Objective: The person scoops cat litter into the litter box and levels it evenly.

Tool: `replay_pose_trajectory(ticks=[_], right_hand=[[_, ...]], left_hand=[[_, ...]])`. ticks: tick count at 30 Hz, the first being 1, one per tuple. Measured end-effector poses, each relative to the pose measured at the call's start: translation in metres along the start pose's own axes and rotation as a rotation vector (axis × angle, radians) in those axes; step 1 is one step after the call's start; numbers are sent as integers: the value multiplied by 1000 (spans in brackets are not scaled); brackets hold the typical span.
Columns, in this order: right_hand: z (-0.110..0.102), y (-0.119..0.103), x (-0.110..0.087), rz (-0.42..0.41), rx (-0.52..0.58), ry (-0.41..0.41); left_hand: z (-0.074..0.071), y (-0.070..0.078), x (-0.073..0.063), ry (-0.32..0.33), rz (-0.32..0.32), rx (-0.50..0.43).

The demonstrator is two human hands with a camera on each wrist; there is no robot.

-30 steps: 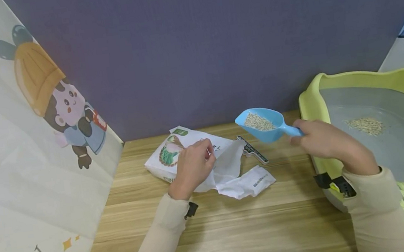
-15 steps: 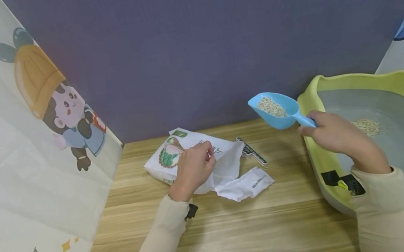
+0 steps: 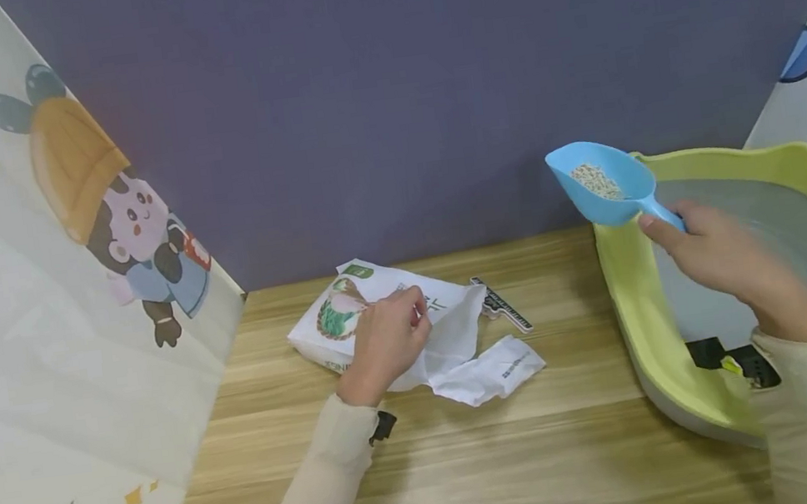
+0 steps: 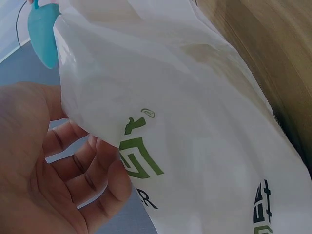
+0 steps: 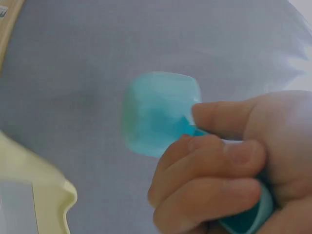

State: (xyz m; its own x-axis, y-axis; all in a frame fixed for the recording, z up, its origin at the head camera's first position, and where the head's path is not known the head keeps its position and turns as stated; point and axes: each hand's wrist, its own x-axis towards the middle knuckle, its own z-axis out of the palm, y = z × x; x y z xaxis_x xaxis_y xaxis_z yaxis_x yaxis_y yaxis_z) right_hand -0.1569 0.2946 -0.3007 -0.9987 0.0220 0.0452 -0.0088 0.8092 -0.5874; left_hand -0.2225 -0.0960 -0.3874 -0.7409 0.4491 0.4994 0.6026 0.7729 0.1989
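My right hand (image 3: 728, 250) grips the handle of a light blue scoop (image 3: 623, 166), raised over the left rim of a litter tray (image 3: 631, 291). Pale pellets (image 3: 595, 180) lie in its bowl. From the right wrist view, the scoop (image 5: 158, 112) shows its underside, with fingers curled round the handle. A white printed bag (image 3: 455, 334) lies on its side on the table, its torn mouth toward the right. At that mouth my left hand (image 3: 387, 338) pinches the edge; in the left wrist view, thumb and fingers meet the bag (image 4: 170, 97) along its border.
The yellow-green tray with a grey base fills the right side of the wooden table (image 3: 519, 456). A black-and-white strip (image 3: 504, 307) lies behind the bag. A dark blue panel (image 3: 372, 121) stands at the back, and a white printed wall (image 3: 22, 349) at the left.
My right hand has carried the loaded scoop up and to the right, from beside the bag to over the tray's edge. The left hand has stayed at the bag.
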Motion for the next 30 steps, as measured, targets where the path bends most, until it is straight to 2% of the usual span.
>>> replay_pose_trajectory(ticks=[4, 11, 21, 30], right_hand=[[-14, 11, 4, 8, 55, -12], [-36, 36, 23, 69, 68, -44], [-39, 91, 47, 131, 136, -6], [-31, 132, 51, 233, 162, -111]], left_hand=[[0, -3, -1, -2, -3, 1], [0, -8, -4, 4, -18, 15], [-3, -8, -5, 7, -20, -12], [-4, -8, -4, 8, -21, -5]])
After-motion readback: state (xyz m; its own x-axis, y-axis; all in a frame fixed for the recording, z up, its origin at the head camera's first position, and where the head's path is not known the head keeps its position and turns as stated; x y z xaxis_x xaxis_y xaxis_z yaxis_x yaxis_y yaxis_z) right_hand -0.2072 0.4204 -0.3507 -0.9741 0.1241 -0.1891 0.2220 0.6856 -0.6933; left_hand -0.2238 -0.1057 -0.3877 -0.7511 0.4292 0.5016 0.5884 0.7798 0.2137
